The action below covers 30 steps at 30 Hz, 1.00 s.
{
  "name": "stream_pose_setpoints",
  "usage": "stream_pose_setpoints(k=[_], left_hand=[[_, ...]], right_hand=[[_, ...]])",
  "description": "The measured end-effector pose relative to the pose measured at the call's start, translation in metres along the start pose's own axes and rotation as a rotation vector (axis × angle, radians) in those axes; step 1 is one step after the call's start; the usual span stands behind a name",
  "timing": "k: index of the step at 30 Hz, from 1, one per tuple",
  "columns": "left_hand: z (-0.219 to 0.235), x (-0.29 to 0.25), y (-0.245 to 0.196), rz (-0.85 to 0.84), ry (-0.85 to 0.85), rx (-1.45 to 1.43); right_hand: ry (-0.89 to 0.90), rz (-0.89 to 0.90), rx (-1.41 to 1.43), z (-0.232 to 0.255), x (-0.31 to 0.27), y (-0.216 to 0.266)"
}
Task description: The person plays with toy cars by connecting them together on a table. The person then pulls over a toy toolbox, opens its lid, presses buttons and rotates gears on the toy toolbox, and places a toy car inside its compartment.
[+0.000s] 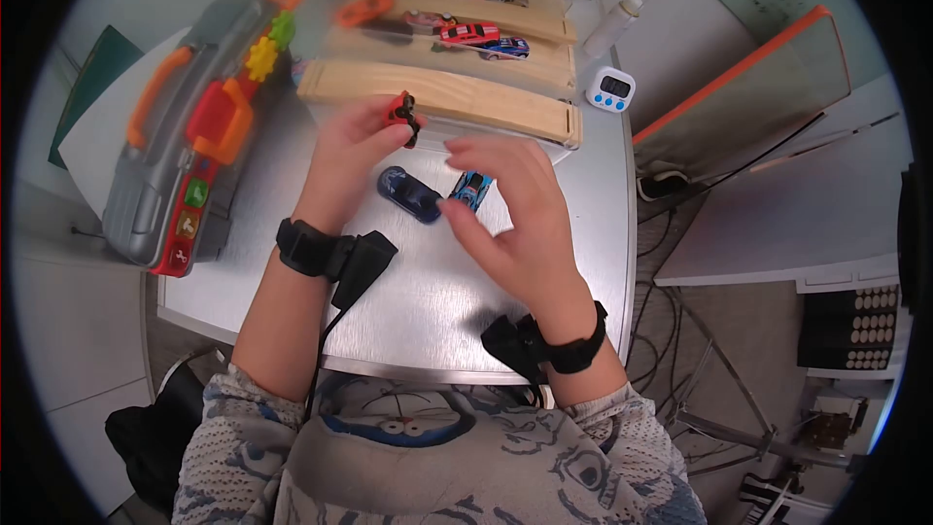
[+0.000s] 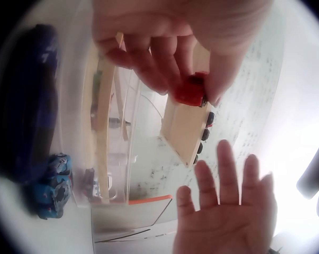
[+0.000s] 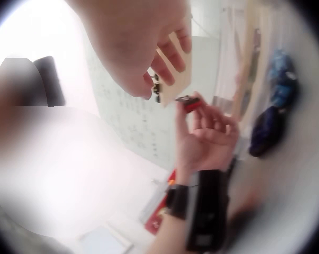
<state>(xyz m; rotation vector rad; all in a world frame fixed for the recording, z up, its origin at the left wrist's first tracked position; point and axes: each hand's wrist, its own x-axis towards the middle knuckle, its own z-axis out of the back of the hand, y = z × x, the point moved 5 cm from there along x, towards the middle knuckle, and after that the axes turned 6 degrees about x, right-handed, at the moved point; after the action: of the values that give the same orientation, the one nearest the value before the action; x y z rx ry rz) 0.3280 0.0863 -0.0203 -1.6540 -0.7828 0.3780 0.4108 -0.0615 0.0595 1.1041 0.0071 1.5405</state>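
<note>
A small red toy car (image 1: 402,115) with black wheels is pinched between the thumb and fingers of my left hand (image 1: 352,151), raised over the table. In the left wrist view the car (image 2: 191,92) shows only in part, as fingers cover the rest. My right hand (image 1: 530,204) hovers to the right with its fingers spread and slightly bent, holding nothing. Beneath the hands, a dark blue toy car (image 1: 408,192) lies on the metal tabletop (image 1: 408,301). Beside it sits a light blue patterned toy car (image 1: 472,187), partly behind my right hand.
A wooden ramp rack (image 1: 447,97) stands at the back, with several toy cars, a red one (image 1: 468,33) among them, on its tiers. To the left is a grey toy tool case (image 1: 185,117) with an orange handle. A white timer (image 1: 611,89) and a bottle (image 1: 614,21) stand at the right.
</note>
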Motion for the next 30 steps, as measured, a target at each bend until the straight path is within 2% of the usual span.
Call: stream_pose_setpoints(k=[3,4,5,7,11,14,16,20,21,22,23,25,26,27,30], left_hand=[[-0.009,-0.003,0.0,0.059,0.126,-0.008],[-0.015,-0.003,-0.001,0.084,0.198,-0.031],[-0.017,-0.004,-0.004,0.081,0.196,-0.032],[-0.025,-0.011,-0.003,0.237,0.309,0.056],[-0.031,-0.013,-0.005,0.232,0.286,0.061],[-0.034,-0.012,-0.005,0.212,0.3,0.083],[-0.039,-0.015,-0.009,0.224,0.309,0.1],[-0.041,-0.025,-0.028,0.135,0.218,0.313],[-0.036,-0.029,-0.041,0.029,0.149,0.413],[-0.032,-0.033,-0.055,-0.078,0.08,0.514],[-0.029,-0.036,-0.066,-0.086,0.079,0.519],[-0.034,-0.046,-0.094,-0.175,0.281,0.622],[-0.036,-0.05,-0.101,-0.152,0.365,0.698],[-0.037,-0.053,-0.104,-0.161,0.362,0.703],[-0.04,-0.062,-0.106,-0.136,0.401,0.76]], right_hand=[[-0.05,-0.082,-0.062,-0.008,-0.002,-0.021],[-0.058,-0.154,0.02,-0.012,-0.004,-0.027],[-0.056,-0.15,0.018,-0.015,-0.004,-0.028],[-0.05,-0.173,0.114,-0.019,-0.005,-0.03],[-0.053,-0.071,0.042,-0.019,-0.008,-0.031],[-0.039,-0.167,0.158,-0.019,-0.006,-0.034],[-0.073,-0.163,0.181,-0.016,-0.006,-0.031],[-0.171,-0.173,0.215,-0.008,-0.013,-0.042],[-0.172,-0.164,0.216,-0.008,-0.015,-0.044],[-0.192,-0.266,0.27,-0.007,-0.019,-0.052],[-0.212,-0.369,0.324,-0.008,-0.025,-0.061],[-0.227,-0.369,0.289,-0.012,-0.033,-0.072],[-0.222,-0.434,0.297,-0.014,-0.037,-0.078],[-0.215,-0.498,0.306,-0.016,-0.041,-0.083],[-0.267,-0.516,0.456,-0.022,-0.045,-0.088]])
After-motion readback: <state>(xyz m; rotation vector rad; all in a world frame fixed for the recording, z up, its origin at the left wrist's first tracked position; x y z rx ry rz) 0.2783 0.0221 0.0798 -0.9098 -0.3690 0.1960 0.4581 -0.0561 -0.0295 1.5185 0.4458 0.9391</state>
